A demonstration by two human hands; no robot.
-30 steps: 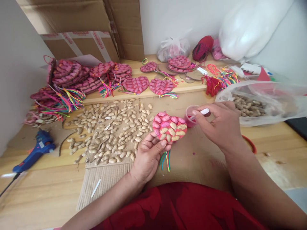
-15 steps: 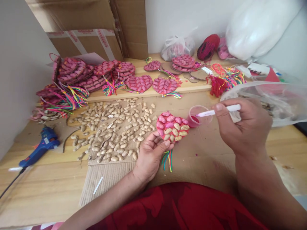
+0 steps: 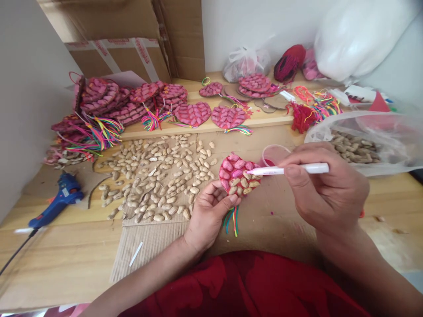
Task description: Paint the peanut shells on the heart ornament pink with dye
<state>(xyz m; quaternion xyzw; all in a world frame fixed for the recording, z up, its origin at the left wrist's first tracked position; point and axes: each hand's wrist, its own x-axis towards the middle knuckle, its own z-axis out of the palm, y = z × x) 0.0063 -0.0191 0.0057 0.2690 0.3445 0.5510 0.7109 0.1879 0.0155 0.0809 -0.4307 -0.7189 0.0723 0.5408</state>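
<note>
My left hand [image 3: 209, 216] pinches the lower left edge of a red heart-shaped peanut ornament [image 3: 235, 164] between thumb and fingers. Its upper peanuts are painted pink, while the lower ones show bare shell. Colored strings [image 3: 235, 220] dangle below it. In my right hand [image 3: 325, 193] is a white marker pen [image 3: 272, 170], gripped near its middle. The pen's pink tip meets the peanuts at the ornament's right side. Just behind the pen stands a clear plastic cup [image 3: 274, 152] with pink paint, partly covered by the pen and my fingers.
Loose peanuts [image 3: 165, 176] cover the cardboard on the left, near a blue glue gun [image 3: 61, 198]. Finished pink ornaments [image 3: 99, 99] are piled along the back ledge. A plastic bag of peanuts [image 3: 355, 147] lies right, behind my right hand. Cardboard boxes [image 3: 115, 57] lean at the back.
My right hand has brought the pen left and down from the cup onto the ornament. My left hand and the ornament have shifted only slightly.
</note>
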